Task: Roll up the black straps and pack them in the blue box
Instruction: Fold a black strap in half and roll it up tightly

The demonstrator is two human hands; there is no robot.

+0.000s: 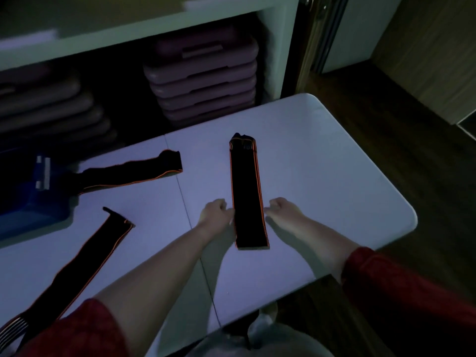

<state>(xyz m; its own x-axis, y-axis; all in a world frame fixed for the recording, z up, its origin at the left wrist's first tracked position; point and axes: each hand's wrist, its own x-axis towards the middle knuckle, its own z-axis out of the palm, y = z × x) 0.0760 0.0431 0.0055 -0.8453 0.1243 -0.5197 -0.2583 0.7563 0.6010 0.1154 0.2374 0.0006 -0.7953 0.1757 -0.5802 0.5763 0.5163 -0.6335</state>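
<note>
A black strap with orange edges [246, 191] lies flat and lengthwise on the white table [322, 161], folded over on itself. My left hand [215, 211] pinches its left edge and my right hand [280, 206] pinches its right edge, both near the strap's lower half. A second black strap [134, 170] lies to the left, one end reaching into the blue box [31, 199] at the table's left side. A third black strap [85, 256] runs diagonally toward the near left corner.
Stacked purple step platforms [203, 81] fill the white shelf behind the table. The table's rounded right edge drops to a dark wooden floor [386, 130]. The scene is dim.
</note>
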